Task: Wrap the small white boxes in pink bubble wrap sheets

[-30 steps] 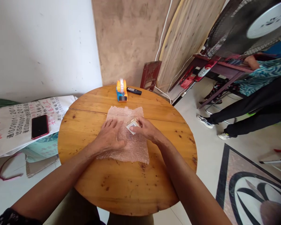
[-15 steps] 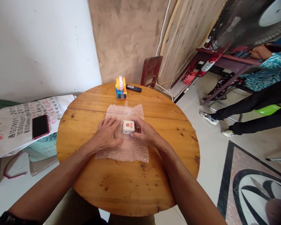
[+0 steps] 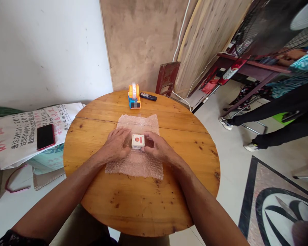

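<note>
A small white box (image 3: 138,141) with red print rests on a sheet of bubble wrap (image 3: 136,167), near its middle. My right hand (image 3: 159,147) grips the box's right end, thumb at the front corner and fingers at the back corner. To the left of the box, my left hand (image 3: 116,145) lies open over the bubble wrap, fingers stretched out and thumb pointing toward the box. Part of the sheet is hidden under both hands.
On the round wooden table (image 3: 133,205), an orange and blue tape dispenser (image 3: 134,95) and a dark marker-like object (image 3: 148,97) sit at the back. A phone (image 3: 45,136) lies on a printed sack at left. A fan (image 3: 267,30) and another person's legs (image 3: 279,112) are at right.
The box has moved slightly left and toward me and turned a little, its printed top now facing up. My right hand has shifted with it; my left hand stays nearly in place.
</note>
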The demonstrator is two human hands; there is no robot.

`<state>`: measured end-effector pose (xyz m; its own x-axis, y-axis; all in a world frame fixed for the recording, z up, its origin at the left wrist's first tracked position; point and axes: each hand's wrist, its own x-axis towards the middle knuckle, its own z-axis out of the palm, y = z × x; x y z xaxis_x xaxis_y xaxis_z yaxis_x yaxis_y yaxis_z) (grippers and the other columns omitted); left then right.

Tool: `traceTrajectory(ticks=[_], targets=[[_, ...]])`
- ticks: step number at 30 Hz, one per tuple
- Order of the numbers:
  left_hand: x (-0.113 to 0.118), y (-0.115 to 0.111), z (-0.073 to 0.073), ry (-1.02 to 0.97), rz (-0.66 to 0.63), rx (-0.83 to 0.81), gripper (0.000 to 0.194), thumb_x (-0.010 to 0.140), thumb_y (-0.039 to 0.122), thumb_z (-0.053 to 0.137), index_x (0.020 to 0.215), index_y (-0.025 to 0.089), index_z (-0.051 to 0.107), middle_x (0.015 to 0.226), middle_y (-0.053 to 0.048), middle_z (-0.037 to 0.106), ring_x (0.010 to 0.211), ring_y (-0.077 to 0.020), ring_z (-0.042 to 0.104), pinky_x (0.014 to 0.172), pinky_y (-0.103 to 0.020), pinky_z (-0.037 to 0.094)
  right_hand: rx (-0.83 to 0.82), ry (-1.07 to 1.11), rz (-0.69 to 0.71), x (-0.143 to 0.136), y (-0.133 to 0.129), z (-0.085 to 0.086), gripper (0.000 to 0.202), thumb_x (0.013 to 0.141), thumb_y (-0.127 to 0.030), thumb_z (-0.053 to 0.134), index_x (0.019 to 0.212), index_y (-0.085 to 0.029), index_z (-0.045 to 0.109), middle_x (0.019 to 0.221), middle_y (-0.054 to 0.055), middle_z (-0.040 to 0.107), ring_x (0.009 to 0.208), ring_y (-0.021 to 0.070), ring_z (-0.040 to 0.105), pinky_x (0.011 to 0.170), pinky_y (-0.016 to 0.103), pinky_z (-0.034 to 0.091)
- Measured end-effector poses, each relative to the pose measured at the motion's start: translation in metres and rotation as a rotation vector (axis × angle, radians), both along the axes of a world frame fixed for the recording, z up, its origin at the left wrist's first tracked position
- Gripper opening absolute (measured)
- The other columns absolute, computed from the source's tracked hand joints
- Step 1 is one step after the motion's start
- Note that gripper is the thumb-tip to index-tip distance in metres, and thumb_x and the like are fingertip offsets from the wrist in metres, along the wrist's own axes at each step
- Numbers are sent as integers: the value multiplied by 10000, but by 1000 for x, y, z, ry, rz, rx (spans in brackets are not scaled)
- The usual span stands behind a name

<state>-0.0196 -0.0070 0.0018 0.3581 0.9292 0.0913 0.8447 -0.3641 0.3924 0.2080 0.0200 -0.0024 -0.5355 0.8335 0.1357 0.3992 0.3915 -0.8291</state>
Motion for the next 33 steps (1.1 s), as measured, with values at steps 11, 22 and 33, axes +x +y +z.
traceTrajectory(ticks=[11, 22, 33], targets=[[-2, 0, 0, -8, -20, 8, 703, 740, 234, 524, 1419, 96, 408, 1494, -191, 444, 1402, -352, 366, 1155, -529, 285, 65, -126, -20, -3, -3, 7, 434, 710, -158, 710, 1127, -206, 596, 1079, 65, 678, 975, 220, 622, 861, 349, 478], [-1, -1, 1, -24, -14, 2, 697, 737, 226, 533, 1414, 104, 420, 1490, -183, 453, 1417, -365, 343, 1156, -544, 280, 68, -171, -25, -3, -5, 15, 379, 698, -180, 703, 1064, -197, 607, 1053, 64, 677, 936, 217, 604, 827, 337, 452], [-1, -1, -2, -20, -4, 16, 721, 718, 225, 533, 1416, 81, 424, 1490, -185, 453, 1410, -364, 351, 1159, -525, 282, 69, -179, -27, -3, -6, 16, 388, 703, -184, 719, 1072, -187, 600, 1025, 62, 669, 926, 213, 596, 806, 320, 445]])
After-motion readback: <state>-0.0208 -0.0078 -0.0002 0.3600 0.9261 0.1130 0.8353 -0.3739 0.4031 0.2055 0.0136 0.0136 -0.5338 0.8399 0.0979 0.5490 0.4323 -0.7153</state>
